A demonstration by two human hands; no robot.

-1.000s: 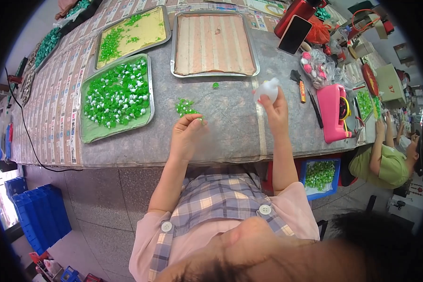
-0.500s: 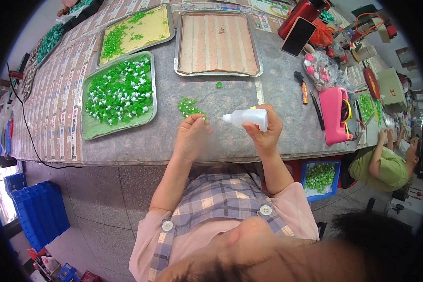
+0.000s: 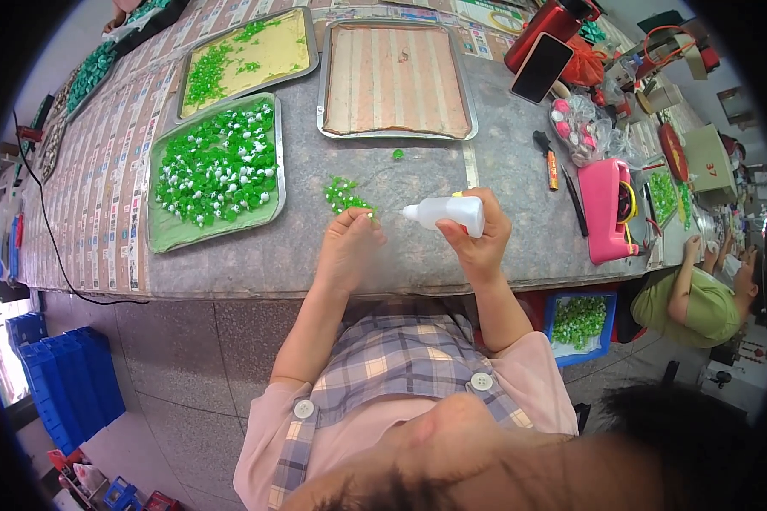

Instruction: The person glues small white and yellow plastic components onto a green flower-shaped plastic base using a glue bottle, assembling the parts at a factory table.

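The right hand (image 3: 479, 240) was closed around a small white squeeze bottle (image 3: 447, 214) of soft plastic, lying sideways with its tapered nozzle pointing at the left hand (image 3: 350, 243). That hand's fingertips were pinched together just beside the nozzle tip; whatever they held was too small to make out. Just beyond the bottle lay a loose cluster of glossy green beads (image 3: 343, 197) on the grey, felt-like table (image 3: 503, 162). Farther from the bottle, on the person's left, stood a shallow metal tray (image 3: 164, 239) heaped with green and white pieces. Beyond the bottle sat another tray (image 3: 395, 79), lined with ribbed brown card.
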